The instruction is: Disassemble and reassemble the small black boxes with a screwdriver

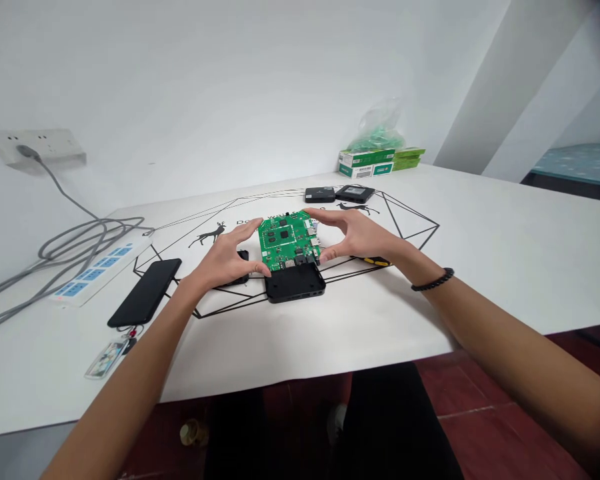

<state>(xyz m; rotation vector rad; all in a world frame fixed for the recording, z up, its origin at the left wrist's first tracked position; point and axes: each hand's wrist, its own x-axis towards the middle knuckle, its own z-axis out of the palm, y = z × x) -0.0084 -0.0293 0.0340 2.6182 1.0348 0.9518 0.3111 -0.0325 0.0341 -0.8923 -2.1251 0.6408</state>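
A green circuit board (285, 237) is held between both hands, tilted up so its chips and connectors face me. My left hand (233, 257) grips its left edge, fingers at the upper corner and thumb at the lower one. On the opposite edge, my right hand (355, 233) holds it the same way, beside the metal ports. Directly below and in front of the board lies a black plastic case half (296, 283), open side up; the board's lower edge overlaps its back. Another black piece (241, 275) lies partly hidden behind my left hand.
A black phone (145, 292) with a charm and a white power strip (103, 270) lie left, near grey cables (75, 233). A yellow-and-black object (377, 261) sits under my right wrist. Two black boxes (320, 194) lie behind; green-white cartons (365, 163) stand against the wall.
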